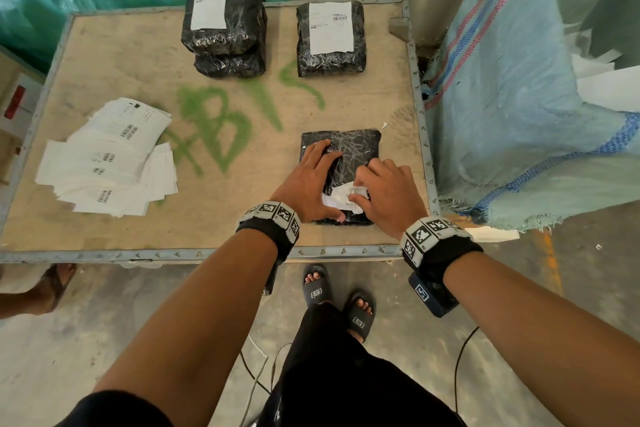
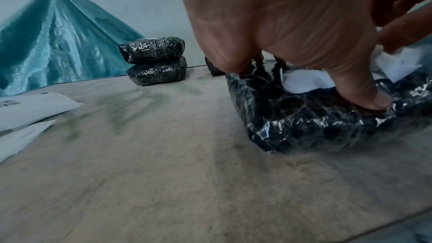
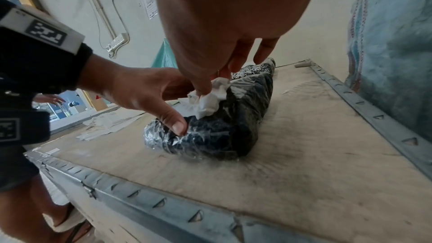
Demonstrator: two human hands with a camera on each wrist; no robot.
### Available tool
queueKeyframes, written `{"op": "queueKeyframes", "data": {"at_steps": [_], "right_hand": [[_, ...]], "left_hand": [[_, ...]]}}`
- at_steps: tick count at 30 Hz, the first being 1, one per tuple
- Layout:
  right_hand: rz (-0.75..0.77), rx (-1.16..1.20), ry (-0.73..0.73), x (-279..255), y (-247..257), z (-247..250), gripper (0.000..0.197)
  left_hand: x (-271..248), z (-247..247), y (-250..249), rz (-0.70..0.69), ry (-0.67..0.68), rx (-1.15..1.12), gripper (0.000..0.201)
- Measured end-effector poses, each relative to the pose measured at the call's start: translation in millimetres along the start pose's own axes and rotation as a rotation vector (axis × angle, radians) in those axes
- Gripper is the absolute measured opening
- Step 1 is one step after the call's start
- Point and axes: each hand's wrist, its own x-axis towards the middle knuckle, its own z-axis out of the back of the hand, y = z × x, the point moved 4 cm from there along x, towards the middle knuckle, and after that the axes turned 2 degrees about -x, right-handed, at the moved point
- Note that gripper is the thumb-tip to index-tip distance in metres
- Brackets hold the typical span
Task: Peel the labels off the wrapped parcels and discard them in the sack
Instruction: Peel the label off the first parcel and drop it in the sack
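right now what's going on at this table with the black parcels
A person is peeling a label off a black wrapped parcel at the near right of the table. The left hand presses on the parcel to hold it down, while the right hand pinches the crumpled white label, most of it already lifted. Three more parcels sit at the far side: a stack of two and a single one, both visible tops still labelled. The sack stands open to the right, and loose paper sheets lie on the left.
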Motion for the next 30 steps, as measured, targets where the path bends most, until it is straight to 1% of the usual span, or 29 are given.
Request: {"op": "queueKeyframes", "data": {"at_steps": [4,9,11,12,13,16,18,21,26,30], "right_hand": [[-0.057,0.048,-0.024,-7,8,-5,0.021],[-0.1,0.167,0.04,-7,5,-4,0.023],[-0.101,0.212,0.068,-6,6,-2,0.032],[-0.094,0.199,0.084,-6,6,-2,0.038],[-0.078,0.164,0.093,-6,7,-3,0.039],[-0.049,0.102,0.056,-10,5,-8,0.025],[-0.048,0.072,0.014,-12,4,-9,0.021],[-0.049,0.028,-0.017,-11,7,-8,0.018],[-0.021,0.033,-0.018,-9,10,-6,0.015],[-0.007,0.034,-0.018,-8,10,-7,0.013]], "left_hand": [[0,-1,0,-0.01,-0.01,0.022,0.124],[1,-4,5,-0.034,-0.025,0.069,0.122],[-1,-4,5,-0.043,-0.026,0.125,0.122],[-2,-5,5,-0.047,-0.024,0.155,0.121],[-3,-6,5,-0.051,-0.023,0.18,0.121],[-4,-5,7,-0.057,-0.019,0.205,0.122],[-2,-4,9,-0.069,-0.014,0.22,0.122],[-1,-4,12,-0.088,-0.016,0.254,0.123],[-2,-9,17,-0.142,-0.015,0.285,0.121],[0,-9,19,-0.156,-0.016,0.283,0.122]]}}
